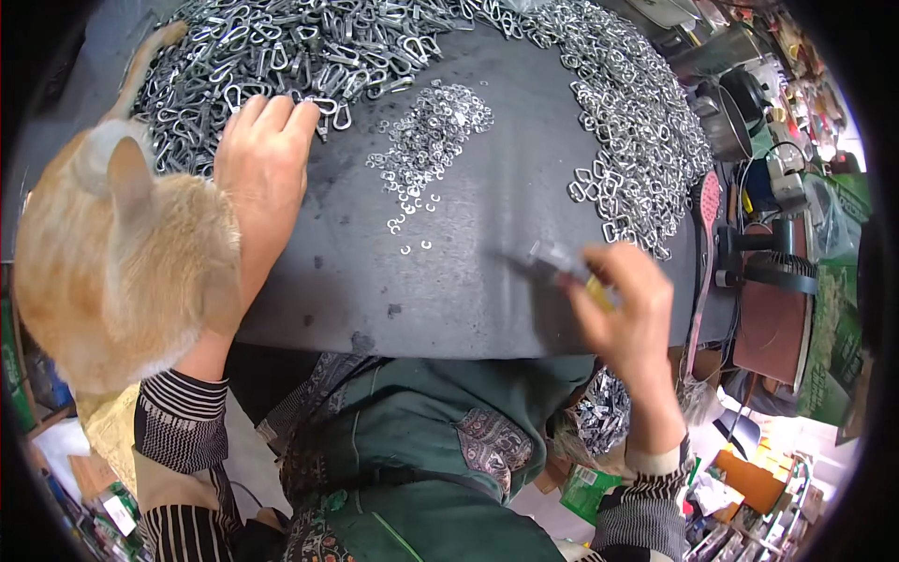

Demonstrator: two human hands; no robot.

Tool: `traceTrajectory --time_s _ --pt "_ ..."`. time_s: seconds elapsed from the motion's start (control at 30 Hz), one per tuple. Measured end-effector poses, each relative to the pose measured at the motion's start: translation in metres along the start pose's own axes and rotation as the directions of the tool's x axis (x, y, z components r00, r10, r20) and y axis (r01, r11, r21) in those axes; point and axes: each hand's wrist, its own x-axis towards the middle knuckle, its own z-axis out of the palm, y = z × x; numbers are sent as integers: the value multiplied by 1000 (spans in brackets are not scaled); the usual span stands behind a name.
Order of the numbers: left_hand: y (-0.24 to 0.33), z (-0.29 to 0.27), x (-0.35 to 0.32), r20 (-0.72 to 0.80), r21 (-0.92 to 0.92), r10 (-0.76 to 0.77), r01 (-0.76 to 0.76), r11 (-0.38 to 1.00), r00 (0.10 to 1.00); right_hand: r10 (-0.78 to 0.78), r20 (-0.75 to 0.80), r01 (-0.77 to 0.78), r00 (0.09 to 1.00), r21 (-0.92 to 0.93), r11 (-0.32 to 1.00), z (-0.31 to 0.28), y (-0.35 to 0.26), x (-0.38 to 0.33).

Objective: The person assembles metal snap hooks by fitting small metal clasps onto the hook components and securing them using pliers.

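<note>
My left hand [267,155] reaches to the near edge of a big heap of metal snap hooks [309,42], its fingers curled down against them. Its fingertips are hidden, so I cannot make out what they grip. Over the table's right half, my right hand [629,295] is closed around pliers [599,288] with some yellow on the handle; motion blurs their metal tip. Between my hands lies a small pile of open C-shaped metal rings [435,126], with a few strays nearer me. A light orange cat [122,253] sits against my left forearm, hiding part of it.
A broad heap of metal D-shaped rings [637,122] covers the dark table's [449,309] right side. Beyond it are a pink brush [707,211], a small black fan [782,267] and a metal pot [726,122]. Shiny metal pieces [602,412] sit below the table edge.
</note>
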Motion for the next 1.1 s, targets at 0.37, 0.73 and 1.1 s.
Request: traceTrajectory --time_s 0.37,0.73,1.1 --pt "3 0 -4 73 -108 -74 82 991 995 235 115 -180 965 -359 916 8 44 61" --pt "27 -32 9 282 -776 -573 534 335 769 336 142 -291 931 -265 919 3 41 68" --pt "60 -42 -19 751 -620 -118 631 -466 650 136 -22 -138 990 -159 978 0 24 41"
